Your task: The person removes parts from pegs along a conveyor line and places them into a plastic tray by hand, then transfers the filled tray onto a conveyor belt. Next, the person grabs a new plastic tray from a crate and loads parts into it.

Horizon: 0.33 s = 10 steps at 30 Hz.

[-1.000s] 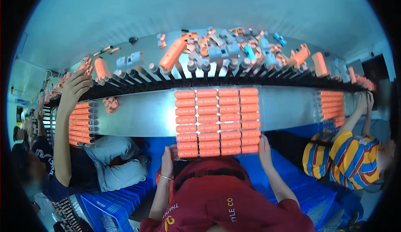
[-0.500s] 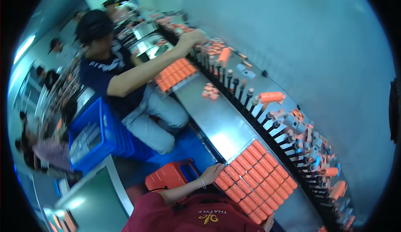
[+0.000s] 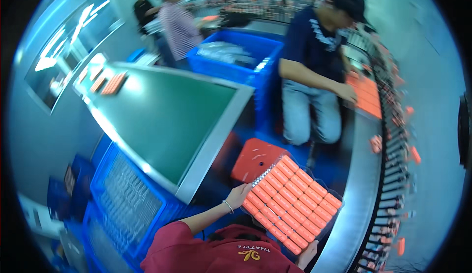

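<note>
A clear plastic tray (image 3: pixel 261 175), packed with rows of orange oblong plastic pieces (image 3: pixel 293 200), is held up and tilted in front of my body. My left hand (image 3: pixel 239 195) grips its left corner, the thumb side showing. At the near right corner my right hand (image 3: pixel 308 255) holds the edge; its fingers are partly hidden under the tray. Behind the tray is a red plastic stool (image 3: pixel 253 158), partly covered by it.
A green-topped conveyor table (image 3: pixel 167 110) with orange pieces at its far end stands left. Blue crates (image 3: pixel 130 187) are stacked below it; another blue crate (image 3: pixel 231 51) stands beyond. A seated co-worker (image 3: pixel 314 71) handles orange pieces at the curved steel bench (image 3: pixel 351 189) along the right.
My view has swung left toward the green table. Both hands have carried the tray off the steel bench. The co-worker's reaching arm has come down to the orange pieces.
</note>
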{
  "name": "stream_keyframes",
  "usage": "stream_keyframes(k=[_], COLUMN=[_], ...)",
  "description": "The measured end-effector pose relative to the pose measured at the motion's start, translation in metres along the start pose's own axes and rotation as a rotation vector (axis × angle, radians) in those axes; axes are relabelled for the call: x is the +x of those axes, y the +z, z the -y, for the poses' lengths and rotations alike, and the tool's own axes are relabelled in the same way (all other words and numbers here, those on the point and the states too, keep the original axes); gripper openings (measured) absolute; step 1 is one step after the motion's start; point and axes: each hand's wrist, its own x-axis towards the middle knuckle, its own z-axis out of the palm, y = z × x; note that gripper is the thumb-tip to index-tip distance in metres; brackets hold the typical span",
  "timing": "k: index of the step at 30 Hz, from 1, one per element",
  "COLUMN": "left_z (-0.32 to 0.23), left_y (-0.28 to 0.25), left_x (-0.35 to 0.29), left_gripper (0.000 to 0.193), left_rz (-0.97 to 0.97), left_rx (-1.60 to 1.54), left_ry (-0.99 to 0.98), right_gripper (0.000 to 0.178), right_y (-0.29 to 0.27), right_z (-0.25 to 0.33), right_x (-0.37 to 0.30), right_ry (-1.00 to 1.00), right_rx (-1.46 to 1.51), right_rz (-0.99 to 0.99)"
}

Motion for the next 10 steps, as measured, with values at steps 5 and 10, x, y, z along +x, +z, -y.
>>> stream_keyframes(k=[5, 10], left_z=[-0.002, 0.052], left_y=[-0.11, -0.169], left_x=[-0.066, -0.083], left_gripper=[0.057, 0.062], left_rz=[-0.296, -0.385], left_rx=[-0.042, -0.168], left_ry=[-0.228, -0.406], right_gripper=[0.033, 0.041], right_y=[0.09, 0.162], right_z=[0.074, 0.158], right_x=[0.002, -0.005], right_ry=[-0.024, 0.134], right_rx=[0.013, -0.005], right_rz=[0.283, 0.488])
